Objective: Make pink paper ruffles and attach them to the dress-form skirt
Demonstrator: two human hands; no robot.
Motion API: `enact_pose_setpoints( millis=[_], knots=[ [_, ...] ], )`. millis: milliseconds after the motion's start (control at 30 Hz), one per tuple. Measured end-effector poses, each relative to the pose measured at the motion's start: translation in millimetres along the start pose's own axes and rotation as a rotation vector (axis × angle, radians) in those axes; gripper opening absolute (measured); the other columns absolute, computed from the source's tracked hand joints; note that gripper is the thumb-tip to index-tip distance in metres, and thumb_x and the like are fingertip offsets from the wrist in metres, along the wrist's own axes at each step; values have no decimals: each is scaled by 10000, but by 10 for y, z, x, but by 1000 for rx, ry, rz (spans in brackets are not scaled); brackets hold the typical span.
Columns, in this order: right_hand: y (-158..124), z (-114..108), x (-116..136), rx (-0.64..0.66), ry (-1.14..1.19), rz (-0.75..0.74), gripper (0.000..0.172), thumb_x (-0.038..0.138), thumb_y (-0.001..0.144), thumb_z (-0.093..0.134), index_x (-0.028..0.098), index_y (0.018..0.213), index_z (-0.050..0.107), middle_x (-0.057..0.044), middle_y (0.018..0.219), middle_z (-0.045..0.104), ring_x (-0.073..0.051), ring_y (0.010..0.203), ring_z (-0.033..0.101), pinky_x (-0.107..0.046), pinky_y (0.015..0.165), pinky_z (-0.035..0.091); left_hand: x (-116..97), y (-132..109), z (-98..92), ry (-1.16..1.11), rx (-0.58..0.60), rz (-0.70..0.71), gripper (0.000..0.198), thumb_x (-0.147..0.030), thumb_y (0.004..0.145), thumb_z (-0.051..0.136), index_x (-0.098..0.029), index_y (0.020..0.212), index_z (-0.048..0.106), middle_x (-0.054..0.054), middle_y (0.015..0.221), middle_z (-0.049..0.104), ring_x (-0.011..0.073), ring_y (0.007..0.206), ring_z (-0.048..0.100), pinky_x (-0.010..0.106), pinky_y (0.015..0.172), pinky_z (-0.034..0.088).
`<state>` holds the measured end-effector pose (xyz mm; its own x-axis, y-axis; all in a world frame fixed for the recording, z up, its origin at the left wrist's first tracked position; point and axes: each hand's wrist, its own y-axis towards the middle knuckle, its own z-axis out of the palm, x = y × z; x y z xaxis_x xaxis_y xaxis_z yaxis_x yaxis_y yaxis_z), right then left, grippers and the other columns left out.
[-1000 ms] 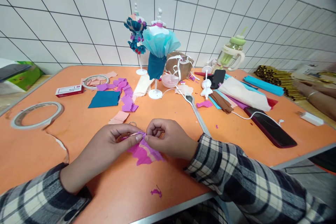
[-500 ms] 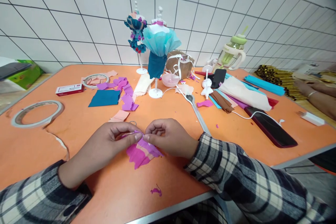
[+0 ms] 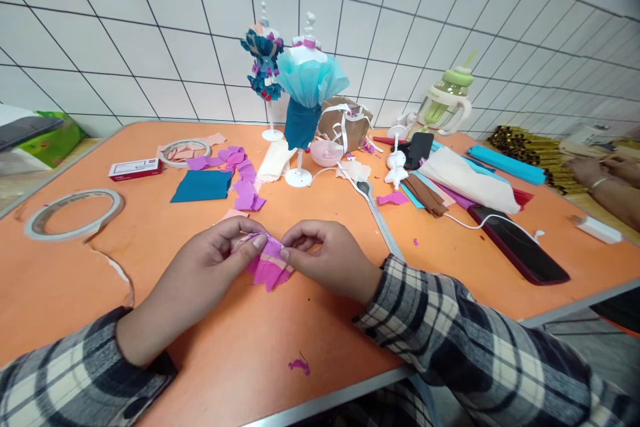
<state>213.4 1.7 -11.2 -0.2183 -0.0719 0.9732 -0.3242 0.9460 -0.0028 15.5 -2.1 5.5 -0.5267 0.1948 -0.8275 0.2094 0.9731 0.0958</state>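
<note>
My left hand (image 3: 215,260) pinches the upper left of a gathered piece of purple and magenta crepe paper (image 3: 271,267) with a peach strip across it. On its right edge, the thumb and fingers of my right hand (image 3: 333,257) are closed. The paper hangs between both hands, just above the orange table (image 3: 225,360). A peach paper piece (image 3: 233,214) lies behind my left hand, partly hidden. Beyond stand a small dress form in a teal and light-blue paper dress (image 3: 304,103) and a second form with dark teal ruffles (image 3: 265,67).
At left lie a large tape roll (image 3: 35,223), a red-and-white box (image 3: 135,169) and a teal paper sheet (image 3: 201,185). Scissors (image 3: 364,188), a phone (image 3: 520,243) and folded papers (image 3: 470,183) lie at right, near a bottle (image 3: 445,103). Another person's hands (image 3: 595,177) rest far right.
Both hands have lifted slightly, raising the purple paper. My hands have moved a little apart, and the paper's lower edge looks narrower. The view has shifted slightly.
</note>
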Motion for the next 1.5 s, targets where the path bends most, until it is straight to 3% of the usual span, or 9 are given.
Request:
enact_pose_setpoints(
  millis=[233,367,600,867,1100,1500],
  knots=[
    [-14,5,11,14,132,33,228,348,792,741,153,909,729,-14,775,689,-117,647,600,-238,595,490,0,-33,21,86,-30,15,322,-529,872,557,-230,884,676,9,799,723,201,724,651,289,678,510],
    [12,18,-39,-9,110,1,146,273,791,732,142,855,740,-11,711,688,-111,616,614,-231,589,506,-71,-25,22,88,-33,-9,314,-518,829,578,-235,847,713,21,846,770,218,789,690,291,738,530],
    [7,-2,-35,-40,140,-124,113,270,773,781,187,851,774,-28,827,776,-147,734,711,-264,711,574,-121,-43,21,198,-109,5,288,-506,827,577,-257,834,722,9,831,792,217,744,705,274,685,529],
    [-2,25,-37,-71,168,-124,302,406,721,862,190,853,697,1,768,724,-141,722,695,-245,666,543,-76,-66,35,270,-109,31,288,-496,840,570,-266,849,744,8,843,809,211,734,721,269,657,506],
    [-7,15,-53,-73,17,-253,94,274,829,763,202,890,762,-21,850,758,-138,748,678,-258,727,544,-76,-76,26,260,-102,34,291,-496,842,578,-263,870,750,13,847,812,213,744,723,271,659,507],
    [-8,-10,-45,-65,-34,-211,133,231,806,746,200,917,679,14,801,707,-109,684,632,-223,648,501,-43,-86,43,225,-66,77,273,-468,841,602,-268,883,783,9,864,820,209,711,706,266,692,529]
  ],
)
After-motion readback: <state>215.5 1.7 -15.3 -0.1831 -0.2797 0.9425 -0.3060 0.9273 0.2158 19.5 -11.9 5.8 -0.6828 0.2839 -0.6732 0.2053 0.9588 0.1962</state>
